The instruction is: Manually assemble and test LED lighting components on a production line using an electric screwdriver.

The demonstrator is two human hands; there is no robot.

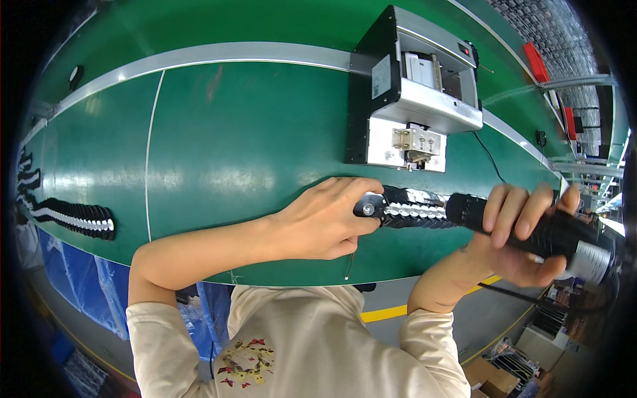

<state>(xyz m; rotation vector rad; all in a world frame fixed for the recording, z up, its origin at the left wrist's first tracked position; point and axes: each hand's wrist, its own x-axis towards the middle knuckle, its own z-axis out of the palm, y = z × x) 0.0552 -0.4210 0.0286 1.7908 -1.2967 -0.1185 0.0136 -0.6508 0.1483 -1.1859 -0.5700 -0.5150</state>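
A row of black parts with white-and-silver middles lies across the green bench top in front of me. My left hand is closed round the row's left end, where a round black part with a silver centre shows between thumb and fingers. Below that hand hangs a thin wire with a small pale tip. My right hand, blurred by motion, grips a thick black corded tool that looks like an electric screwdriver. Its nose points left over the row's right end; whether it touches is unclear.
A silver-and-black benchtop machine stands just beyond the row. Another curved row of black-and-white parts lies at the far left. A metal rail edges the bench's far side. Red bins and cartons are at the right.
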